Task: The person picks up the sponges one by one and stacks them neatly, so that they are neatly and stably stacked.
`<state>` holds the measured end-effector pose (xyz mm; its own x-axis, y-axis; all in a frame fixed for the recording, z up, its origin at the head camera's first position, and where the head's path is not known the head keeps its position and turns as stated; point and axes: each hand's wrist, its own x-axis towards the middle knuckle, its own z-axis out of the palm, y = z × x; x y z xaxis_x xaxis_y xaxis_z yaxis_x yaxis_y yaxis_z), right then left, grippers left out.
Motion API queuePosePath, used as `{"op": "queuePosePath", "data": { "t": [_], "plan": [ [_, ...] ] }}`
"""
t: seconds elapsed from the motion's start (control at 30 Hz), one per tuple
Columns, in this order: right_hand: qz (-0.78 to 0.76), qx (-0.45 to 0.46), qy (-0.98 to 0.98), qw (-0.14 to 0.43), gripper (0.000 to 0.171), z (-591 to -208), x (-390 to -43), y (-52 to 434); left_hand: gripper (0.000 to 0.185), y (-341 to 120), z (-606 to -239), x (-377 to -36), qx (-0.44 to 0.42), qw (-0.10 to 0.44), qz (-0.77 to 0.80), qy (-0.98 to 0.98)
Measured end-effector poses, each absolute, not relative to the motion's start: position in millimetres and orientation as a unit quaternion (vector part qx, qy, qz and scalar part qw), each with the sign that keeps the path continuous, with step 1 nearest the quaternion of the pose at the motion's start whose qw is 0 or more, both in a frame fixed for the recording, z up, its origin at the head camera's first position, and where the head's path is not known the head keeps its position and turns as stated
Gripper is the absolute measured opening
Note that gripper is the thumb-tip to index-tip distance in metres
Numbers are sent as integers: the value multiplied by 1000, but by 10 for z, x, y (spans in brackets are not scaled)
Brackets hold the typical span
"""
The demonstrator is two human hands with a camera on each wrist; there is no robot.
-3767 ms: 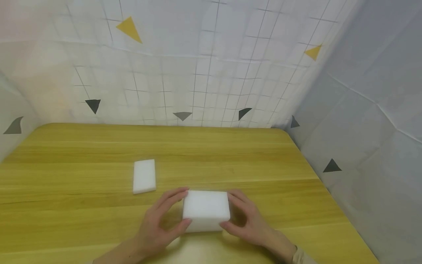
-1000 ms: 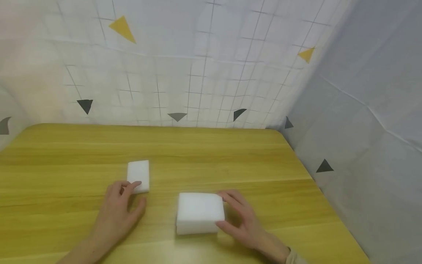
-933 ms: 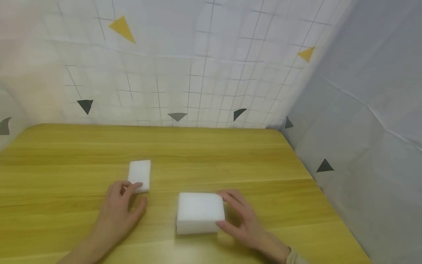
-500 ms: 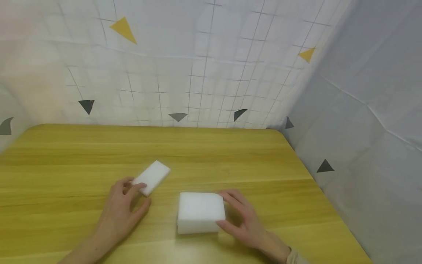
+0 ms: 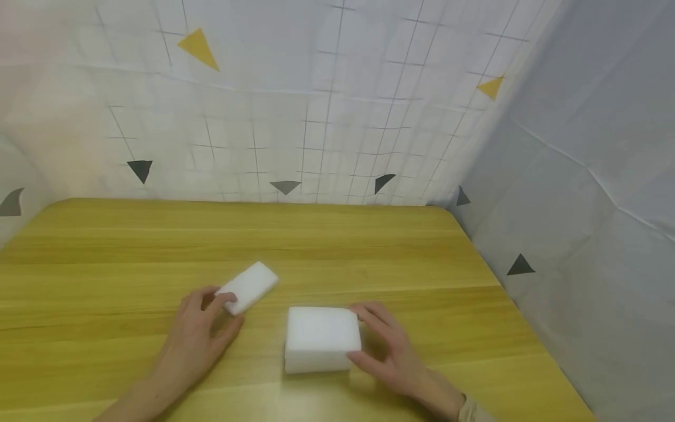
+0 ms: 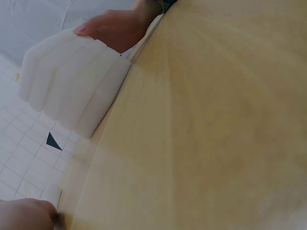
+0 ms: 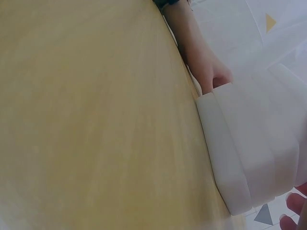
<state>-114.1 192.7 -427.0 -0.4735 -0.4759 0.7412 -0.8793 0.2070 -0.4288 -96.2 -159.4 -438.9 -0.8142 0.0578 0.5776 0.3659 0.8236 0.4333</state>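
Pinching the near end of a single white sponge (image 5: pixel 246 287), our left hand (image 5: pixel 197 337) had its fingertips (image 5: pixel 225 298) on top of the sponge and the thumb curled up beside its lower edge. The sponge lay flat on the wooden table (image 5: pixel 337 246), turned at a slant, its far end pointing away and to the right. Our right hand (image 5: pixel 392 351) rested against the right side of a stack of white sponges (image 5: pixel 323 339), the thumb curved round the stack's near right corner and the fingers laid along its far right edge, so the hand cupped that side. In the right wrist view the stack (image 7: pixel 259 158) showed as several slabs set side by side, with two fingertips (image 7: pixel 290 211) at its lower corner and the left hand (image 7: pixel 204 62) beyond it. In the left wrist view the same stack (image 6: pixel 72 91) stood on the table (image 6: pixel 206 124) with the right hand (image 6: pixel 117 28) touching its far side.

We saw the single sponge lying just to the left of the stack and a little farther back, near it but not touching. A tan sleeve cuff (image 5: pixel 474 410) showed at our right wrist. Behind the table hung a white gridded backdrop (image 5: pixel 316 105) printed with yellow and dark triangles, and a plain grey sheet (image 5: pixel 590 205) closed off the right side.
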Motion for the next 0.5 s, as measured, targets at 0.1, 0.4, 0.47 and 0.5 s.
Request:
{"op": "queuePosePath", "data": {
  "t": [0.1,0.4,0.47,0.5],
  "plan": [
    [434,458,-740,233,54,-4276,-1145,1928,35,-1591,-4389,-967,-122,282,-273,-912],
    [431,454,-745,229,55,-4276,-1140,1929,37,-1588,-4391,-964,-126,287,-290,-904],
    [433,453,-745,229,55,-4281,-1138,1931,39,-1589,-4386,-967,-132,296,-296,-898],
    [434,453,-744,228,55,-4283,-1139,1930,40,-1589,-4383,-968,-136,302,-300,-895]
  ]
}}
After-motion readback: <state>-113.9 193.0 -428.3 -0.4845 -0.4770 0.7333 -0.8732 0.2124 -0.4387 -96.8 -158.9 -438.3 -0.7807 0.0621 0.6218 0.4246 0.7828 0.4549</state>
